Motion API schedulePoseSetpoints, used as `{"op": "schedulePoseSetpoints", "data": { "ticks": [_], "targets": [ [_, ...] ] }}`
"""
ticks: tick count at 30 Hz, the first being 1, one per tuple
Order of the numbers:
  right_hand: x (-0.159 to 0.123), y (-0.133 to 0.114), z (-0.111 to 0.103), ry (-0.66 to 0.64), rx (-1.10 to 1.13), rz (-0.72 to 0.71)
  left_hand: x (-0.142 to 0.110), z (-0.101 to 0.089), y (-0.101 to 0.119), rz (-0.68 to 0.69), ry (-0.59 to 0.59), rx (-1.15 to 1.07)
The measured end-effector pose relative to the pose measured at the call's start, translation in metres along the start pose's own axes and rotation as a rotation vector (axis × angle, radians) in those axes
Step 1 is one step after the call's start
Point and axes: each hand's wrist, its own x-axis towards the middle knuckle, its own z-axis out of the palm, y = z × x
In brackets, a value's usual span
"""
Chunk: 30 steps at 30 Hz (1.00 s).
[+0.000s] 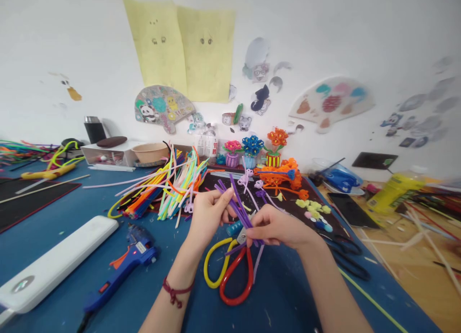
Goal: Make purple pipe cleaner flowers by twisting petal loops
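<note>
Both hands grip a small bunch of purple pipe cleaners (242, 212) over the blue table mat. My left hand (213, 214) pinches the upper part between thumb and fingers. Lower down, the fingers of my right hand (276, 226) close around the other end, where the stems cross and bend. Directly beneath lies a pair of scissors (236, 302) with one yellow and one red handle; its blades are partly hidden by the hands and stems. Pale purple looped pipe cleaners (248, 176) lie just beyond.
A blue glue gun (129, 261) and a white lamp-like bar (61, 261) lie left. Beyond is a heap of coloured pipe cleaners (180, 184). Small potted flowers (252, 150) stand by the wall. Black scissors (347, 256) and a phone (353, 210) lie right.
</note>
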Motion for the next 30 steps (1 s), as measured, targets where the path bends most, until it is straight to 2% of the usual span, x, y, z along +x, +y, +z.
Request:
{"op": "schedulePoseSetpoints", "data": {
  "ticks": [9,21,30],
  "targets": [
    [-0.0005,0.0039,-0.0005,-0.069,-0.009,0.023,0.0012,0.0017,-0.0021,-0.025,-0.056,0.029],
    [-0.0035,-0.0009,-0.0012,-0.096,-0.029,0.037,0.0008,0.0015,0.0005,0.017,-0.019,0.055],
    [-0.0042,-0.0008,-0.002,-0.104,-0.028,0.03,0.0009,0.0005,-0.0022,-0.008,-0.018,0.037]
  ]
}}
